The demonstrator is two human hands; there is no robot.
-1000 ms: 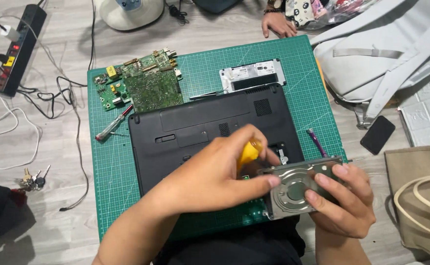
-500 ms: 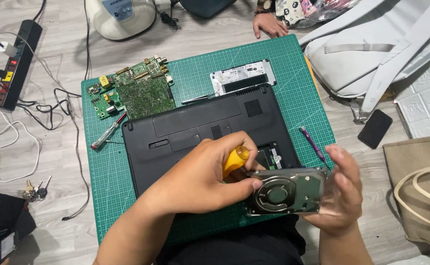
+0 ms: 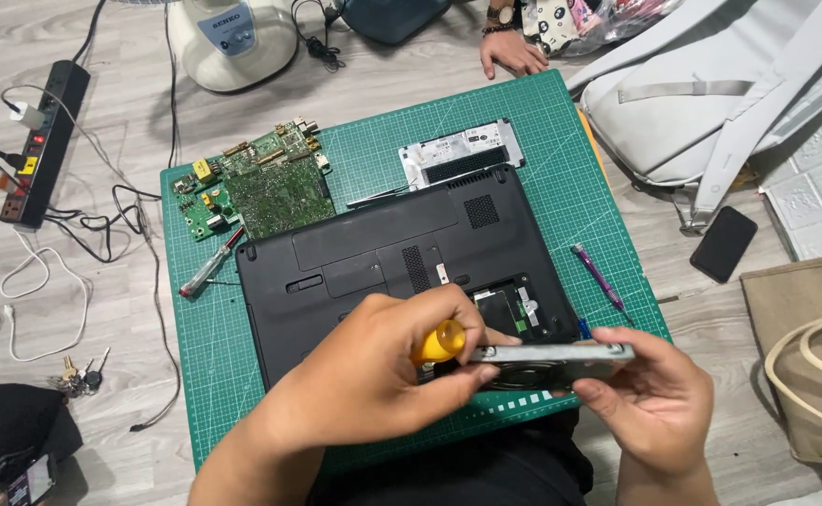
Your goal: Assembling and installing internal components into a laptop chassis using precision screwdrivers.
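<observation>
Two hands meet over the near edge of a black laptop (image 3: 383, 253) that lies bottom-up on a green cutting mat (image 3: 570, 187) on the wooden floor. The left hand (image 3: 383, 375) is curled shut around a yellow-handled screwdriver (image 3: 439, 342), of which only the rounded handle end shows between thumb and fingers. The right hand (image 3: 655, 394) pinches a flat metal drive caddy (image 3: 552, 354) by its right end, fingers clamped on it and holding it edge-on and roughly level just above the laptop's near right corner. The left hand's fingertips touch the caddy's left end.

Just beyond the caddy, an open bay (image 3: 509, 309) shows in the laptop's underside. Past the laptop's far left corner lies a green circuit board (image 3: 261, 183), and past its far right corner a silver cover plate (image 3: 458, 152). Left of the laptop a second screwdriver (image 3: 209, 267) with a clear handle rests on the mat; right of it lies a purple pen (image 3: 598, 276). Well right of the laptop, off the mat, a dark phone (image 3: 723, 244) sits beside a grey backpack (image 3: 711, 103). Far left of the laptop a power strip (image 3: 41, 141) lies on the floor. Another person's hand (image 3: 512, 56) rests at the mat's far edge.
</observation>
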